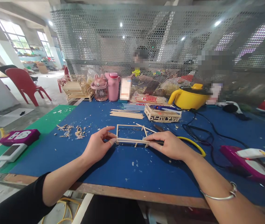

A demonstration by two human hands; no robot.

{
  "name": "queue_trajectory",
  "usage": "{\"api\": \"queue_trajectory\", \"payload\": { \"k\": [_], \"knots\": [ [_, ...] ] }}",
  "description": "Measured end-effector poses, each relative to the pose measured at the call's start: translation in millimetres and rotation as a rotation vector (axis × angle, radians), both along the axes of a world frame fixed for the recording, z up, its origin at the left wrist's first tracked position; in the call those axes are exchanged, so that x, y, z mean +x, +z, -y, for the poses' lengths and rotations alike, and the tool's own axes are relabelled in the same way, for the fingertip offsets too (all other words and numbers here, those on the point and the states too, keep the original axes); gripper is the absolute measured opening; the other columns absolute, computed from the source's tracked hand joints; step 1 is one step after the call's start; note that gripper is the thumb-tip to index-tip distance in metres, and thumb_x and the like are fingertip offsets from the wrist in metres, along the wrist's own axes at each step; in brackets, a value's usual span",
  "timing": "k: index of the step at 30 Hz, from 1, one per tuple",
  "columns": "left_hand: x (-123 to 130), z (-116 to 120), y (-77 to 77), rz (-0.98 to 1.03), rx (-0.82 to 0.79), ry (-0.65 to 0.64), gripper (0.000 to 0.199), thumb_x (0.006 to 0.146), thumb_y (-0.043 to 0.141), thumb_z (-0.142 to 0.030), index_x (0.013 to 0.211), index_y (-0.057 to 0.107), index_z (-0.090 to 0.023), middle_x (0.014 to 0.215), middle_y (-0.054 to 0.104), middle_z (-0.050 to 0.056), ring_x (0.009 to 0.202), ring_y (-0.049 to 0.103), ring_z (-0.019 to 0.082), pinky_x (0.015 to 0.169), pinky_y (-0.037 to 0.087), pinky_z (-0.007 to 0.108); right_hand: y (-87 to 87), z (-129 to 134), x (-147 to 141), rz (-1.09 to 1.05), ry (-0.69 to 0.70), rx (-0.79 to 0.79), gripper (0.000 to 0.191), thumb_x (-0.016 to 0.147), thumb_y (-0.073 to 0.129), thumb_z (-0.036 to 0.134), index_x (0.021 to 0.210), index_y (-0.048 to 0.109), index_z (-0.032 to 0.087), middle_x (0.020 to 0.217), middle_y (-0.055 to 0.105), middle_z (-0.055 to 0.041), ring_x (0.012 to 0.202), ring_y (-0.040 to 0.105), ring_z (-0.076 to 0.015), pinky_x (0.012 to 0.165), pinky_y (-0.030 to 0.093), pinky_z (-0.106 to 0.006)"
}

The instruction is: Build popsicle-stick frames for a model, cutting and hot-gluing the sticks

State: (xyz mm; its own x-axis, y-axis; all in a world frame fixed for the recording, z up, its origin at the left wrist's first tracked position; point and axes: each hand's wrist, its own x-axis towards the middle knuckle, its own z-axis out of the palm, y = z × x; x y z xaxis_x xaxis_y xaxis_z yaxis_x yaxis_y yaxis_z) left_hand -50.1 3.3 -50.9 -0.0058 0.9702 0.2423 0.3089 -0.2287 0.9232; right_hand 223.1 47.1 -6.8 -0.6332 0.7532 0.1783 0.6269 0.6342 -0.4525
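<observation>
- The frame [129, 125], made of thin sticks, sits on the bench [123, 177] directly before the person, between both hands, where it is presumably easiest to see and reach.
- The left hand [100, 141] pinches the frame's near left corner between thumb and fingers, the grip lying at the end of the near bars [132, 140], probably to keep that joint from slipping.
- The right hand [169, 144] pinches the opposite end of those bars; gripping both ends likely keeps such slender wood level and stops it twisting.
- Both hands use fingertips, not a full fist, which seems to suit parts this light and breakable.
- Loose sticks [126, 115] lie side by side just beyond the frame, apparently for easy picking.
- A blue tool [164, 108] rests on top of a box [162, 117], which seems to keep it off the bench surface.
- A yellow handle [194, 145] curves out behind the right hand; what it belongs to is hard to tell.
- Scraps [80, 132] lie left of the frame, out of the hands' way.
- Bottles [113, 88] and a pot [192, 99] stand along the back, leaving the near side for handling.
</observation>
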Motion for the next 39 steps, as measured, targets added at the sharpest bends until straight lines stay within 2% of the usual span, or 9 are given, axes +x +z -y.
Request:
{"api": "queue_trajectory", "payload": {
  "k": [9,12,17,21,23,26,30,34,39],
  "knots": [
    [-1.5,9.2,5.6,-0.208,0.094,0.047,0.031,0.078,0.056,-0.025,0.108,0.059,-0.018,0.096,0.062,0.007,0.08,0.061,0.017,0.058,0.052,0.025,8.3,2.4,10.0,-0.064,-0.101,0.033,0.04,0.075,0.055,0.019,0.113,0.064,0.023,0.09,0.072,-0.0023,0.082,0.067,-0.0176,0.076,0.052,-0.028],
    [-3.1,14.0,9.0,-0.338,0.204,0.04,0.03,0.079,0.056,-0.03,0.106,0.06,-0.019,0.099,0.058,0.007,0.08,0.059,0.016,0.06,0.052,0.025,10.1,0.1,17.2,-0.148,-0.173,0.121,0.04,0.074,0.053,0.016,0.112,0.062,0.021,0.09,0.071,-0.0028,0.083,0.065,-0.0178,0.078,0.051,-0.03],
    [-7.9,-1.2,27.6,-0.427,0.354,0.237,0.031,0.085,0.049,-0.034,0.109,0.06,-0.019,0.106,0.06,0.008,0.089,0.06,0.019,0.07,0.052,0.029,5.3,-3.1,16.5,-0.185,-0.189,0.184,0.034,0.074,0.051,0.014,0.105,0.064,0.021,0.089,0.07,-0.0038,0.082,0.064,-0.0188,0.077,0.05,-0.032],
    [12.2,-20.7,45.6,-0.677,0.415,-0.017,0.032,0.089,0.045,-0.034,0.11,0.062,-0.017,0.11,0.065,0.01,0.104,0.059,0.024,0.091,0.045,0.038,1.0,-4.9,12.4,-0.174,-0.167,0.194,0.032,0.075,0.052,0.015,0.104,0.065,0.021,0.09,0.07,-0.0037,0.085,0.064,-0.0195,0.08,0.047,-0.032],
    [31.7,-21.8,44.8,-0.807,0.435,-0.17,0.035,0.091,0.042,-0.034,0.117,0.059,-0.018,0.117,0.064,0.01,0.11,0.056,0.025,0.097,0.041,0.041,0.7,-5.4,12.4,-0.203,-0.182,0.201,0.028,0.077,0.053,0.018,0.102,0.065,0.021,0.09,0.07,-0.0038,0.082,0.063,-0.0189,0.077,0.047,-0.031],
    [55.5,-13.8,34.5,-0.939,0.462,-0.226,0.04,0.089,0.045,-0.035,0.125,0.053,-0.019,0.129,0.057,0.012,0.121,0.049,0.03,0.105,0.029,0.053,2.3,-4.7,13.3,-0.257,-0.223,0.224,0.014,0.081,0.053,0.024,0.088,0.064,0.02,0.083,0.067,-0.0033,0.074,0.06,-0.0165,0.07,0.046,-0.028],
    [52.6,-11.3,33.2,-0.898,0.453,-0.183,0.041,0.09,0.042,-0.039,0.124,0.055,-0.019,0.124,0.061,0.011,0.118,0.052,0.029,0.106,0.025,0.054,5.3,-0.9,13.7,-0.226,-0.214,0.232,0.012,0.08,0.056,0.031,0.075,0.057,0.019,0.075,0.062,-0.002,0.071,0.056,-0.0156,0.068,0.044,-0.027],
    [25.8,-33.0,52.9,-0.628,0.357,0.058,0.041,0.092,0.037,-0.04,0.11,0.064,-0.016,0.11,0.068,0.011,0.104,0.06,0.025,0.092,0.044,0.038,7.2,2.8,12.9,-0.058,-0.068,0.093,0.029,0.073,0.066,0.036,0.097,0.061,0.021,0.093,0.065,-0.0046,0.084,0.059,-0.019,0.077,0.045,-0.031],
    [4.2,-52.4,60.8,-0.585,0.286,0.046,0.038,0.087,0.045,-0.042,0.106,0.068,-0.018,0.096,0.072,0.007,0.082,0.065,0.021,0.077,0.049,0.03,9.8,4.5,13.2,-0.032,-0.173,0.08,0.036,0.077,0.06,0.042,0.108,0.061,0.022,0.099,0.066,-0.0063,0.089,0.06,-0.0211,0.079,0.046,-0.034]
  ]
}}
